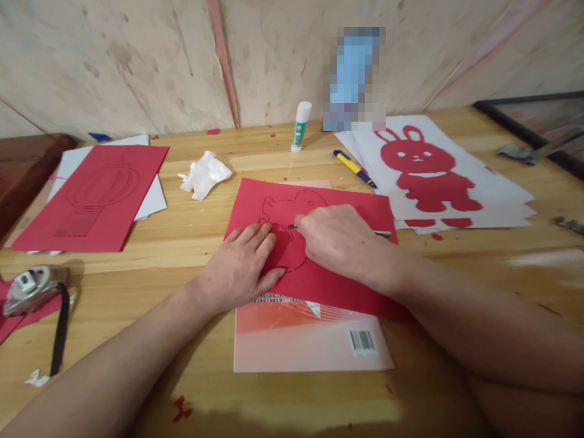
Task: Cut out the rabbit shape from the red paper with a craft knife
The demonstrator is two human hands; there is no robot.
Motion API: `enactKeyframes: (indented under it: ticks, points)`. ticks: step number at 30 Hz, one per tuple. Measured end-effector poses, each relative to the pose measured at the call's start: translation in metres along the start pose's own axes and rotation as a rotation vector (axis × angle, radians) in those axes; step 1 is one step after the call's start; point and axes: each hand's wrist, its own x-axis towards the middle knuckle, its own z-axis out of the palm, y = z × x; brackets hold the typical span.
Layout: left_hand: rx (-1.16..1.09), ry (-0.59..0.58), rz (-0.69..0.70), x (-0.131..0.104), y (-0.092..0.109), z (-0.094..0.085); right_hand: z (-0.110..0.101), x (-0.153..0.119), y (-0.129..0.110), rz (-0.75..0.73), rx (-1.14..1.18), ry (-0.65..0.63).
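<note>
A sheet of red paper carries a dark outline of an animal figure with round curves. My left hand lies flat on the sheet's left half, fingers stretched out over part of the drawing. In my right hand is a slim metal craft knife, its tip touching the paper close to my left fingertips and its end showing past my palm. Most of the knife is hidden by the fingers. Under the red sheet lies a pale orange booklet with a barcode.
To the right, white sheets bear a red paper rabbit, with a yellow-blue pen beside them. A glue stick stands behind, near crumpled tissue. At left are red paper with a lantern drawing and a tape measure.
</note>
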Motion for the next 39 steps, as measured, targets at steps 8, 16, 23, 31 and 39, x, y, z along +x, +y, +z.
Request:
enactKeyframes:
  ticks: [8, 16, 23, 31, 39]
  points:
    - [-0.149, 0.115, -0.011, -0.001, -0.004, -0.001, -0.003, 0.008, 0.026, 0.029, 0.077, 0.067]
    - [-0.105, 0.172, -0.364, -0.002, -0.031, -0.006, -0.014, 0.014, 0.051, 0.15, 0.014, 0.01]
    - [-0.131, 0.115, -0.541, -0.002, -0.035, -0.007, -0.006, 0.008, 0.09, 0.372, -0.023, -0.117]
    - [-0.172, 0.111, -0.591, -0.002, -0.032, -0.011, 0.012, 0.001, 0.1, 0.495, 0.116, -0.126]
    - [-0.17, 0.014, -0.614, -0.002, -0.034, -0.016, 0.018, 0.008, 0.107, 0.466, 0.129, -0.098]
